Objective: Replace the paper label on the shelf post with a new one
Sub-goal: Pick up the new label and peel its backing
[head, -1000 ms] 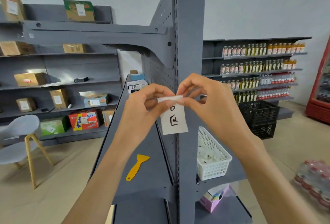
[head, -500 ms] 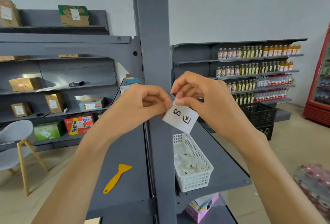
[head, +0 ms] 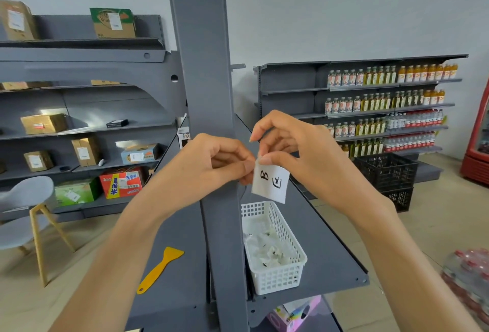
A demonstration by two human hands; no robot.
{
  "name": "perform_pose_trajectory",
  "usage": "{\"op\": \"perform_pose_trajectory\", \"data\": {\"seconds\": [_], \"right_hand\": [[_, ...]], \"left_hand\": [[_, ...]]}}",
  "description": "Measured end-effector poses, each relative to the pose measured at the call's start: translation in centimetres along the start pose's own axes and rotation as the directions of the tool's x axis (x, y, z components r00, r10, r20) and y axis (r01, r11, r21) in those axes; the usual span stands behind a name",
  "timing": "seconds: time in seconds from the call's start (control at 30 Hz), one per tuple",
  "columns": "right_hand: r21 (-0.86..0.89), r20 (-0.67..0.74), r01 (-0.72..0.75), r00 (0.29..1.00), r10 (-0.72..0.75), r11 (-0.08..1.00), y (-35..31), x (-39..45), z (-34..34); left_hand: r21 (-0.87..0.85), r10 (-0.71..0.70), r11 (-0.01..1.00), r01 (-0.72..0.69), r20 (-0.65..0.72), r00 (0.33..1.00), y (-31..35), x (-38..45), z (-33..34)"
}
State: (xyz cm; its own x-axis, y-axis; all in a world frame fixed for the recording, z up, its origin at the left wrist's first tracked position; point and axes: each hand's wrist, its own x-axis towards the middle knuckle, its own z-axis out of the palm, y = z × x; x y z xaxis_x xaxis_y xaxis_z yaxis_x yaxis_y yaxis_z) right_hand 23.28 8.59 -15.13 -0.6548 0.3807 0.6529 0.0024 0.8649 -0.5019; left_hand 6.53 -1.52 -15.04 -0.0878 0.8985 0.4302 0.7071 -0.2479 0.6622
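Observation:
A small white paper label with black handwritten marks hangs in front of me, just right of the grey shelf post. My right hand pinches its top edge between thumb and forefinger. My left hand pinches the label's upper left corner, in front of the post. The label hangs free of the post's face, tilted slightly. The post's visible face is bare grey metal with no paper on it.
A white plastic basket holding crumpled paper scraps sits on the grey shelf to the right of the post. A yellow plastic scraper lies on the shelf to the left. Shelves with boxes stand left, bottle shelves and black crates right.
My view has swung so the post sits left of the label. Both hands still hold the label, which has shifted to the right of the post and tilted.

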Motion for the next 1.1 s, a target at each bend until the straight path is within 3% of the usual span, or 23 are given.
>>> {"op": "perform_pose_trajectory", "data": {"seconds": [0.27, 0.43, 0.73, 0.87, 1.0, 1.1], "right_hand": [[0.058, -0.051, -0.003, 0.999, 0.006, 0.998, 2.0, -0.1, -0.3], [-0.194, -0.114, 0.049, 0.991, -0.072, 0.980, 3.3, -0.5, 0.4], [-0.239, -0.131, 0.032, 0.989, -0.065, 0.970, 4.1, -0.8, 0.8], [-0.221, -0.144, -0.011, 0.989, -0.021, 0.975, 4.0, -1.0, 0.7], [-0.113, -0.102, -0.039, 0.994, 0.027, 0.993, 4.4, -1.1, 0.7], [-0.115, -0.069, -0.041, 0.997, 0.033, 0.993, 4.5, -1.2, 0.6]], "left_hand": [[0.004, 0.020, 1.000, -0.020, -0.035, 0.999, 0.1, 0.7, 1.8], [0.045, 0.005, 0.999, 0.000, -0.099, 0.995, 0.2, 1.2, 2.9], [0.087, -0.028, 0.995, 0.046, -0.193, 0.981, 0.8, 1.7, 5.8], [0.314, 0.067, 0.949, 0.009, -0.229, 0.971, 1.2, 1.6, 7.0], [0.597, 0.248, 0.802, -0.028, -0.289, 0.925, 1.1, 1.9, 8.2], [0.674, 0.277, 0.739, -0.008, -0.293, 0.915, 1.2, 2.1, 8.5]]}}
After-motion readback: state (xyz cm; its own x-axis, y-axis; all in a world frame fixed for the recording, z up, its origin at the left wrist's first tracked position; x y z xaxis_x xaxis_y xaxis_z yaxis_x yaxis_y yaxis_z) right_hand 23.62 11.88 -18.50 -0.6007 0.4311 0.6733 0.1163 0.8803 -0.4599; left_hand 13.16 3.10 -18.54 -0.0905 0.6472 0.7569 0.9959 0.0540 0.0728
